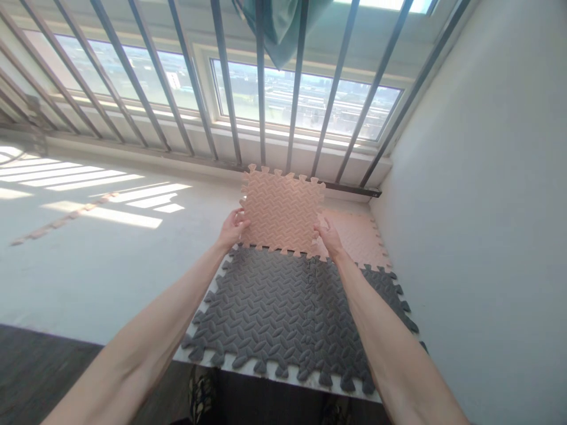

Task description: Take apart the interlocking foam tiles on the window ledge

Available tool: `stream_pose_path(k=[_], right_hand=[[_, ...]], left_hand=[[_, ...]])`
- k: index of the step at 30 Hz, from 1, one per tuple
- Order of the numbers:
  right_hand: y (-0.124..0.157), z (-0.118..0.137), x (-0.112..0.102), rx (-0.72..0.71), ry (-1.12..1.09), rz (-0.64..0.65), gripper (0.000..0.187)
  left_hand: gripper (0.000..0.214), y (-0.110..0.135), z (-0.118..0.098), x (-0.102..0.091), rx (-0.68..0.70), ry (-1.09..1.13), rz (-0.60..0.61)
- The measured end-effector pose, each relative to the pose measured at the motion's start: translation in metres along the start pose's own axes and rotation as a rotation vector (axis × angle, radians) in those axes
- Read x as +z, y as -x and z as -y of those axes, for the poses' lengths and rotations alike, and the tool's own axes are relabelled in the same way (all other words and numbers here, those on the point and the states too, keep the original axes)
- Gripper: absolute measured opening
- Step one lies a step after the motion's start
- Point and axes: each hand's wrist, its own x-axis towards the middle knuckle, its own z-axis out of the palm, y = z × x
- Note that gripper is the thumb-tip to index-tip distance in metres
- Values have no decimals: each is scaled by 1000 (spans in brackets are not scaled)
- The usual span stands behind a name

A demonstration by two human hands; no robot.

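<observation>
White raised ledge under a barred window, streaked with sunlight.

Left grip clenched round the left edge of a pink foam tile. Right grip clenched on the same tile at its lower right corner. Bare forearms reaching in from the bottom of the view. Pink foam tile raised clear of the ledge, patterned face toward the camera, toothed interlocking edges all round, lower edge hanging just above the far side of the mats below.

Directly beneath, two grey foam tiles, left and right, locked together along a toothed seam and lying flat on the ledge, near teeth reaching its front edge. Behind the right grey one, a second pink tile lying flat in the corner, joined to the grey and close against the plain white wall; its left part hidden by the held tile and the right grip.

Beyond the held tile, dark slanting metal bars fixed to a rail at the back of the ledge, standing between the ledge and the window panes. Green cloth hanging at the top among the bars. Far left on the ledge, well apart, a thin pale strip lying in the sun. Dark floor in front of the ledge, with what looks like a shoe at the bottom edge.
</observation>
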Motion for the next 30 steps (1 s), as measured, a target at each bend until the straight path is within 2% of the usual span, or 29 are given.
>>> stream_pose_path(k=[2, 3, 4, 7, 9, 10, 13, 20, 25, 28, 30], right_hand=[[-8, 14, 14, 72, -201, 7, 86], [-9, 19, 19, 95, -269, 18, 84], [-8, 22, 23, 94, -306, 30, 79], [-1, 21, 25, 74, -322, 54, 65], [4, 15, 23, 68, -312, 38, 65], [6, 12, 22, 63, -307, 29, 65], [5, 4, 26, 29, -287, 7, 68], [-18, 2, 43, -35, -186, -27, 71], [-40, 34, 48, -177, -169, 56, 60], [-52, 60, 47, -177, -291, 107, 58], [-56, 72, 42, -162, -404, 60, 58]], left_hand=[[62, 32, 0, 7, 97, -173, -168], [59, 53, 1, 12, 162, -267, -206], [54, 76, 3, 17, 244, -371, -180], [47, 142, 10, 36, 452, -572, 234], [50, 170, 13, 47, 502, -670, 410], [52, 178, 14, 51, 509, -713, 448], [55, 183, 13, 57, 504, -786, 474], [59, 178, 11, 54, 520, -788, 466], [58, 180, 10, 54, 514, -814, 474], [58, 181, 10, 54, 525, -806, 458], [56, 182, 10, 54, 515, -798, 460]])
